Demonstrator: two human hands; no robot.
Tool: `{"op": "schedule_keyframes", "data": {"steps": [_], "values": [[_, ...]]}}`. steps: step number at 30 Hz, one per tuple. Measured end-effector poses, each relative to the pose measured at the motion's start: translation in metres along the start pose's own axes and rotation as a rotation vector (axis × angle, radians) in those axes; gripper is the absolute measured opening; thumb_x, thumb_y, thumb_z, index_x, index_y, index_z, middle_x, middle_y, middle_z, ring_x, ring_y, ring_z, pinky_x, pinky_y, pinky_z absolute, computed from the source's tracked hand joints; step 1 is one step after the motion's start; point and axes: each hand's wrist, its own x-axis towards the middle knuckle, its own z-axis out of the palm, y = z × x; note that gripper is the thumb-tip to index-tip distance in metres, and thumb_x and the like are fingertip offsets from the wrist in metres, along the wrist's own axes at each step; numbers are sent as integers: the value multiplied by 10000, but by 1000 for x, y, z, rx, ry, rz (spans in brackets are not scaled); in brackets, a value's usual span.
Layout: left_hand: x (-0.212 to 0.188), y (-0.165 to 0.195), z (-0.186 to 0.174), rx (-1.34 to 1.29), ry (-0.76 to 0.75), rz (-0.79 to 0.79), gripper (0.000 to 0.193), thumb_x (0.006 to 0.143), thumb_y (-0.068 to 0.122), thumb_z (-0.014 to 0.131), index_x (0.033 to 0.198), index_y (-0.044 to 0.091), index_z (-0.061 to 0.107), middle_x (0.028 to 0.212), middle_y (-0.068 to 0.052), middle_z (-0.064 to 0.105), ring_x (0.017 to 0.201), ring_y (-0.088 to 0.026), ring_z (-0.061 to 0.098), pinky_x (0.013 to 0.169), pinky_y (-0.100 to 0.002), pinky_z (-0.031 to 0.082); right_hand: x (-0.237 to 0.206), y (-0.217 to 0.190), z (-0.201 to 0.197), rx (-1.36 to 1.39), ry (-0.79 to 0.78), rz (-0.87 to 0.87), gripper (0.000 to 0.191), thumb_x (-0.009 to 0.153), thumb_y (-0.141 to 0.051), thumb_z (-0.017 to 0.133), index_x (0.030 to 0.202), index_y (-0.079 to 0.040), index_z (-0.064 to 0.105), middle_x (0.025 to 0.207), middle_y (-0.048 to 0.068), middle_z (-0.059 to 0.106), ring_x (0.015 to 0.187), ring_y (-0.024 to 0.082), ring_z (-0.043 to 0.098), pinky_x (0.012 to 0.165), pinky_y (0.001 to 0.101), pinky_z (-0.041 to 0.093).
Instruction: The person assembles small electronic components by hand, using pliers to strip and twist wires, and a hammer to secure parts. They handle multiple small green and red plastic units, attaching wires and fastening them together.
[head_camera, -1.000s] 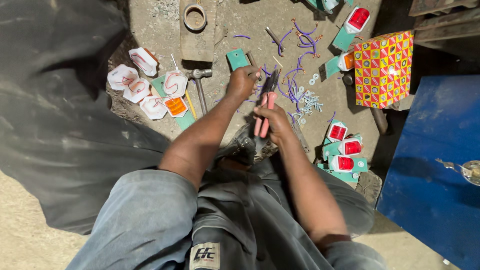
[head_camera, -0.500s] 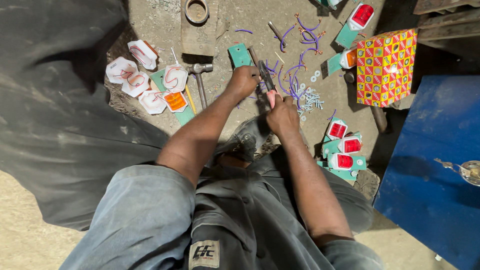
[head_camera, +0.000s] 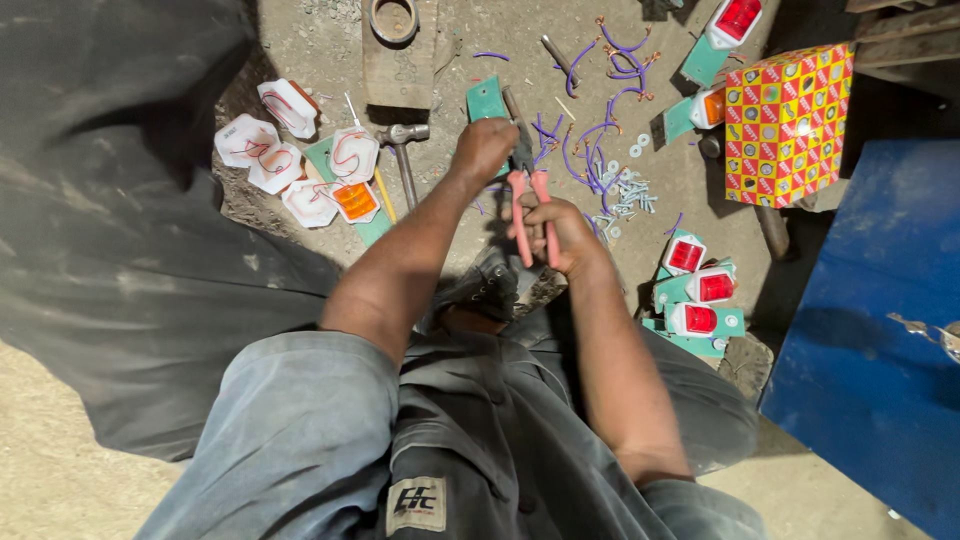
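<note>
Lowered right hand (head_camera: 556, 232) grips pink-handled pliers (head_camera: 530, 195).

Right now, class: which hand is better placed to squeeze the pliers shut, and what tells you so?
The right hand. It already grips both pink handles of the pliers, so a squeeze needs no repositioning. The left hand is up by the pliers' head near the green plate, away from the handles.
</note>
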Motion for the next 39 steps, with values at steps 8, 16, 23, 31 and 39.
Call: {"op": "schedule_keyframes", "data": {"steps": [8, 16, 23, 31, 39], "values": [[-7, -6, -22, -583, -163, -85, 150, 887, 155, 600, 861, 47, 701, 792, -22, 662, 657, -135, 608, 549, -299, 485, 17, 8, -12, 580, 116, -235, 466, 817, 26, 520, 1282, -11, 533, 1105, 241, 684, 833, 316, 711, 524, 304, 498], [-20, -7, -13, -319, 216, -72, 217, 837, 143, 780, 993, 33, 674, 785, -74, 694, 659, -184, 658, 598, -366, 550, 2, 11, 3, -112, 554, -198, 400, 779, 81, 516, 1163, 60, 627, 992, 189, 694, 760, 281, 709, 611, 362, 566], [-10, -9, 6, 152, 348, 190, 115, 848, 126, 797, 925, 54, 751, 861, -157, 762, 790, -285, 753, 752, -388, 585, -8, 3, 39, -764, 721, -157, 273, 846, -82, 589, 1091, -9, 684, 865, 124, 711, 655, 231, 662, 575, 377, 516], [-22, -1, 16, -230, 71, -29, 127, 938, 119, 715, 1046, 55, 714, 710, -49, 633, 567, -122, 574, 493, -329, 484, -12, 4, 34, -1055, 792, -203, 306, 880, -231, 647, 1101, -22, 681, 959, 244, 712, 896, 402, 697, 798, 486, 526], [-13, -7, 15, -439, -113, -41, 106, 971, 105, 618, 1060, 53, 642, 837, -26, 695, 584, -109, 640, 481, -279, 536, -3, 5, 24, -1256, 824, -171, 336, 869, -178, 614, 1157, -16, 674, 1115, 326, 654, 1086, 502, 632, 940, 551, 497]]}}
